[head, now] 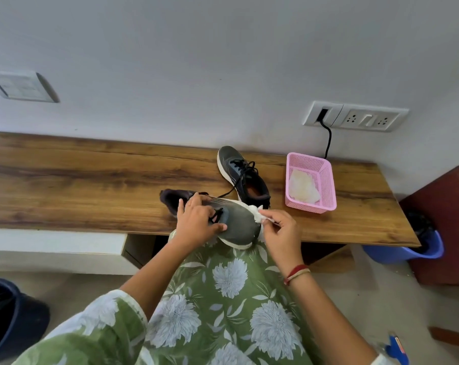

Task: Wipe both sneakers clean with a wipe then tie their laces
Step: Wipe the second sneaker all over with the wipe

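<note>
A dark grey sneaker (238,223) with a white sole lies on its side at the front edge of the wooden bench (91,180), its toe pointing toward me. My left hand (198,222) grips it over the laced middle. My right hand (281,231) pinches a crumpled white wipe (257,213) against the toe end. The second sneaker (242,176) stands upright behind it, with its black laces loose and untied.
A pink mesh basket (325,185) holding more wipes sits on the bench to the right. A wall socket (354,117) with a black cable is above it. A blue bin (420,246) and a maroon box (449,219) stand at the bench's right end.
</note>
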The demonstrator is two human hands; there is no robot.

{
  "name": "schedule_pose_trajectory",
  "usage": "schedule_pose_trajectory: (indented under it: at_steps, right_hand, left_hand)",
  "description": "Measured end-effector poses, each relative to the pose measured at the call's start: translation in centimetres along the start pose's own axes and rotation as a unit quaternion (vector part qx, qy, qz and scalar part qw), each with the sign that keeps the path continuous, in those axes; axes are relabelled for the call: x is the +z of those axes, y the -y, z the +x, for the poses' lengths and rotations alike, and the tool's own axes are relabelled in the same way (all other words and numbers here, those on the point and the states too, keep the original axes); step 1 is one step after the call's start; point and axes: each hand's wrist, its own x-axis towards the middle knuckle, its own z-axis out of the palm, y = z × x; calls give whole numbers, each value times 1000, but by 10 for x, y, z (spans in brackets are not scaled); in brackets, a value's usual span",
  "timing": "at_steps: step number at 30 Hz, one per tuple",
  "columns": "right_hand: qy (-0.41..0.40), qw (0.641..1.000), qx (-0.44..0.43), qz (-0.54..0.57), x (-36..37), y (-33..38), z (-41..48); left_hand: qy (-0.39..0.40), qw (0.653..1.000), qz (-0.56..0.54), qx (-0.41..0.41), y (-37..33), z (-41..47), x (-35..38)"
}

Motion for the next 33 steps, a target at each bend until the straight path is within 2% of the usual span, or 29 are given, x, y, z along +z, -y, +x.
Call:
schedule_pose_trajectory:
  at_steps: [3,6,7,9,10,12,16,21,23,25,27,29,31,33]
  right_hand:
    - [54,996,-28,-65,18,0,-3]
    - [70,994,-31,-77,29,-3,-5]
    - [62,996,-7,-63,29,-3,-4]
    - [36,994,104,19,26,-3,1]
    - [18,980,177,91,24,-3,4]
    - [-20,930,290,224,17,-3,11]
    - [-50,851,374,366,1,-4,21]
    - [17,837,393,379,1,1,17]
    - [51,845,385,366,5,4,14]
    - [73,879,345,322,6,5,15]
    - [83,949,237,189,2,1,18]
    - [96,988,118,39,-5,-1,21]
    - [123,990,52,-43,-10,0,20]
    - [163,984,21,-72,-11,2,13]
  left_hand:
    - [22,998,-61,-2,-1,-10,15]
    - [20,989,-143,-20,0,-12,19]
    - [21,988,-152,-25,1,-12,17]
    - [10,990,-136,-36,1,-13,15]
    - [-1,993,-109,-39,0,-16,13]
    - [-4,997,-64,-41,-3,-20,13]
    - [31,992,-88,-79,-10,-22,16]
    - [57,987,-83,-125,-20,-13,24]
    - [46,986,-89,-131,-22,-15,27]
    - [28,983,-114,-141,-22,-19,30]
    - [16,971,-186,-152,-17,-20,37]
    - [8,942,-292,-162,-11,-22,44]
    - [-7,915,-365,-174,-7,-26,51]
    - [-24,902,-392,-176,-8,-29,52]
